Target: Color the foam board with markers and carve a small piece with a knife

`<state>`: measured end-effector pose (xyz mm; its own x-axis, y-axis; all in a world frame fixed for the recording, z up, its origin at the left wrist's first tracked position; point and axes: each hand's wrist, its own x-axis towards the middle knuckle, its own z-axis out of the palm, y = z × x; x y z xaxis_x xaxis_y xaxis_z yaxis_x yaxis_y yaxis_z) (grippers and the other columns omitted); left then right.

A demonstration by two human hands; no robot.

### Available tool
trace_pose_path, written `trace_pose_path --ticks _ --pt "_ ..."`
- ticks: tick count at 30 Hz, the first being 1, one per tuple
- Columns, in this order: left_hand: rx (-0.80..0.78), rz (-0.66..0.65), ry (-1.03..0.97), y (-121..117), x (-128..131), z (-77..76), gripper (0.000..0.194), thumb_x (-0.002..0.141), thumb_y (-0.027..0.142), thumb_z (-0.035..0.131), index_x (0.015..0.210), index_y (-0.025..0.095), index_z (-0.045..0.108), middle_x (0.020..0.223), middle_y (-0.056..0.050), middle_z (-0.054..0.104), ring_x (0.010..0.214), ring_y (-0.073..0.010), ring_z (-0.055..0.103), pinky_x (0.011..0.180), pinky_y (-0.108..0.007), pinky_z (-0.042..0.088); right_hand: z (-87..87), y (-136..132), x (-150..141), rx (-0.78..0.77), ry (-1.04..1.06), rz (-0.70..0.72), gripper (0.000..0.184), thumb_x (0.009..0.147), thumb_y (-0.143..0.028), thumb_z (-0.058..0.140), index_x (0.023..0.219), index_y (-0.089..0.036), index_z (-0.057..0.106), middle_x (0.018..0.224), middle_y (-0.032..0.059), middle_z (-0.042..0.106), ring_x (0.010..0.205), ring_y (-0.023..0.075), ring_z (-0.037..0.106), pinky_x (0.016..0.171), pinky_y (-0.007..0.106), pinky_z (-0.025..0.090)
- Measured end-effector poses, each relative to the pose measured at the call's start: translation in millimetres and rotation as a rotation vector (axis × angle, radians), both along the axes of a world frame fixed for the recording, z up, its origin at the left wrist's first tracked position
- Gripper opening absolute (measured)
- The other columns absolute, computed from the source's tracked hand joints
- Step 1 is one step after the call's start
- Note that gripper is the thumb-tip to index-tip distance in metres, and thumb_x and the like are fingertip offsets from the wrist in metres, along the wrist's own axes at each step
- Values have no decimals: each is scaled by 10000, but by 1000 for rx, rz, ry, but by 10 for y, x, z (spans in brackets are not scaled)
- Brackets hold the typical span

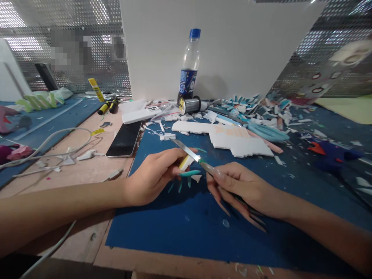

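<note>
My left hand is closed, pinching a small white and yellow foam piece between long teal nails. In my right hand is a knife with a thin metal blade and a green collar, most of its handle hidden by the fingers. The blade slants up to the left, over the small piece; I cannot tell whether it touches it. Both hands are above the blue mat. Beyond them lies a stepped white foam sheet with a pale orange patch.
A dark phone lies left of the mat. Behind are a bottle with a blue cap, a wire spool and heaped foam scraps. A blue glue gun is at right. A white cable loops at left.
</note>
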<state>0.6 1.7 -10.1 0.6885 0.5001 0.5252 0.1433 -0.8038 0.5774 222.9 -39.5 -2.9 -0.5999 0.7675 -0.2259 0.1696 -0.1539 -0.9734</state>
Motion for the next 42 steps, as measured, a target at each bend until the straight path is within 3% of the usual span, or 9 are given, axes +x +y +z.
trace_pose_path --ticks 7,13,20,24,30,38,42 --pt "-9 20 63 -5 -2 13 500 970 461 246 1058 52 521 740 -45 558 603 -92 505 567 -197 434 -17 0 -8 0 18 -3 521 883 -594 420 621 -157 527 282 -68 411 234 43 346 463 188 418" --pt "-66 31 21 10 -7 -25 475 954 504 271 1097 100 476 748 -37 574 607 -98 523 561 -205 436 -12 -2 -20 -10 26 16 535 884 -606 402 613 -162 526 275 -69 405 226 52 330 435 199 404" --pt "-76 2 9 7 -5 4 421 958 489 277 953 129 495 736 -40 572 583 -97 509 537 -213 438 -10 4 -13 -8 17 26 528 886 -600 403 616 -163 523 270 -71 395 221 53 321 398 194 364" --pt "-43 8 28 5 -7 -5 393 962 467 291 851 142 482 755 -45 592 590 -94 511 547 -209 439 -8 7 -27 -2 34 37 535 868 -619 419 609 -161 518 283 -73 400 235 45 330 426 184 401" --pt "-124 7 -41 13 -19 -81 351 959 449 332 903 141 491 738 -25 581 614 -96 549 570 -196 457 -4 -11 -39 6 8 0 529 875 -608 417 616 -160 527 279 -70 398 231 52 331 402 188 379" --pt "8 11 43 2 -9 -2 405 962 471 281 859 142 493 766 -57 620 620 -109 568 583 -214 459 -10 -15 -51 22 23 3 543 865 -622 419 592 -163 515 262 -72 371 232 52 325 408 185 388" --pt "-19 9 -12 9 -19 -32 376 961 467 298 932 147 493 760 -40 618 638 -111 588 587 -208 473 2 -25 -50 16 29 13 521 889 -588 407 605 -167 524 264 -72 379 230 53 326 410 186 384"
